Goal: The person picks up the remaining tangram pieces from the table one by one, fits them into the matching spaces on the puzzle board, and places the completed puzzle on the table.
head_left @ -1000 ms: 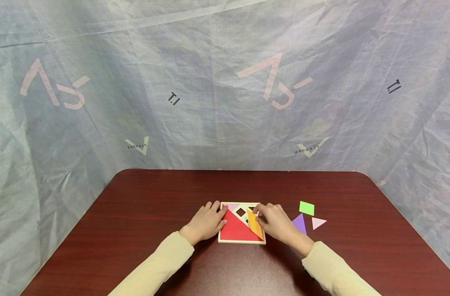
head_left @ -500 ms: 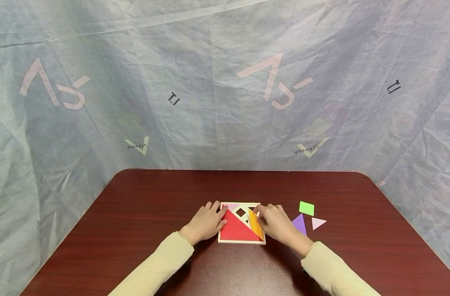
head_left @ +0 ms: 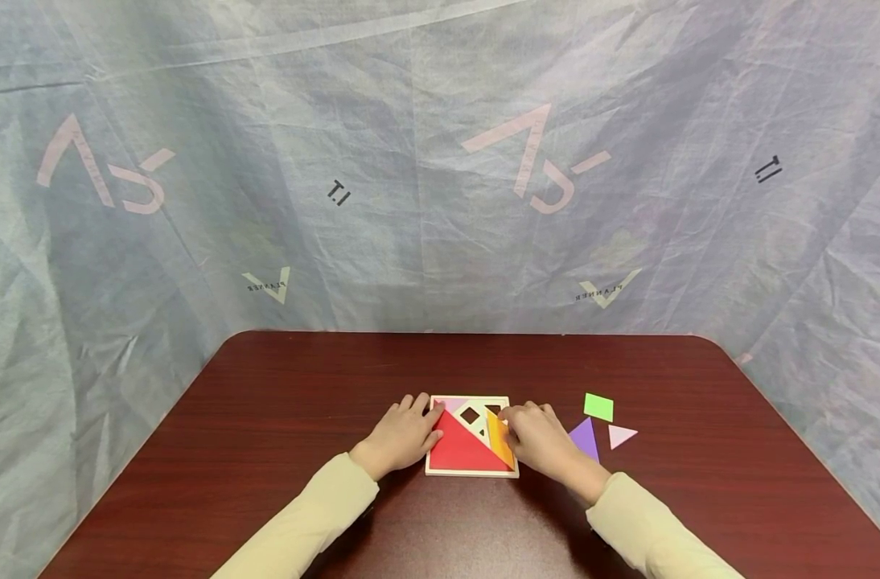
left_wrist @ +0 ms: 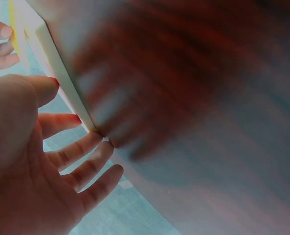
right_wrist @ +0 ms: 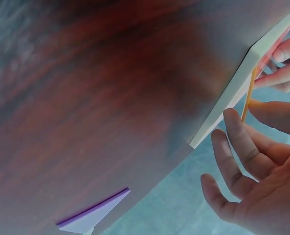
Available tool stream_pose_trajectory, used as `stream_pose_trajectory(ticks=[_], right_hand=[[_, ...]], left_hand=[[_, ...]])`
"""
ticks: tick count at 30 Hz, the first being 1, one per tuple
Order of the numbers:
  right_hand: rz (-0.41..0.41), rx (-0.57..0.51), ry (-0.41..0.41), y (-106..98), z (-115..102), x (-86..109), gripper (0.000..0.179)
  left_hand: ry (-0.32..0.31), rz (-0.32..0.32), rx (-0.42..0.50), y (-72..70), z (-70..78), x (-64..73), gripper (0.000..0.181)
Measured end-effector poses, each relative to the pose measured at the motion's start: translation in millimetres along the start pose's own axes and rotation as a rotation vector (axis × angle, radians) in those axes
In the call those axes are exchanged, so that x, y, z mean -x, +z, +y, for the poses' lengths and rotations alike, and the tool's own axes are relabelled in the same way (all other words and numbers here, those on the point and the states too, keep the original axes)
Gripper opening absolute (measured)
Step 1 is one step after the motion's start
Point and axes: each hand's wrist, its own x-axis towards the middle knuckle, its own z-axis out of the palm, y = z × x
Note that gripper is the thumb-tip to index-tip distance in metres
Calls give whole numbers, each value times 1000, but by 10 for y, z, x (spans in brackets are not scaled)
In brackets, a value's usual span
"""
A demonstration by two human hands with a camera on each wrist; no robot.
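Note:
A square wooden tangram tray [head_left: 476, 474] lies on the table between the hands. In it are a large red triangle [head_left: 460, 450] and, at the far left corner, a pink-purple piece [head_left: 450, 403]. My left hand [head_left: 402, 434] rests at the tray's left side, thumb and index finger touching the red triangle. With thumb and fingertips, my right hand [head_left: 540, 438] pinches an orange tangram piece [head_left: 499, 445] over the tray's right part. The right wrist view shows this orange piece [right_wrist: 248, 95] tilted up from the tray; its full outline is hidden.
To the right of my right hand lie a green four-sided piece [head_left: 598, 407], a light pink triangle [head_left: 621, 437] and a purple triangle [head_left: 586, 439], partly covered by the wrist. Dark holes show in the tray's floor. A grey cloth hangs behind the dark red table [head_left: 324, 370].
The orange piece has tipped lower toward the tray's right side, with my right hand following it slightly. My left hand and the loose pieces have stayed in place.

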Motion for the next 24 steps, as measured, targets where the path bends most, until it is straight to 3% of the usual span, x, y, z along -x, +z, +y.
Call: stream_pose_trajectory(ticks=[24], right_hand=[[-12,9,21,1,-8,15,13]], left_hand=[[0,-2,-11,32,-13,-14,44]])
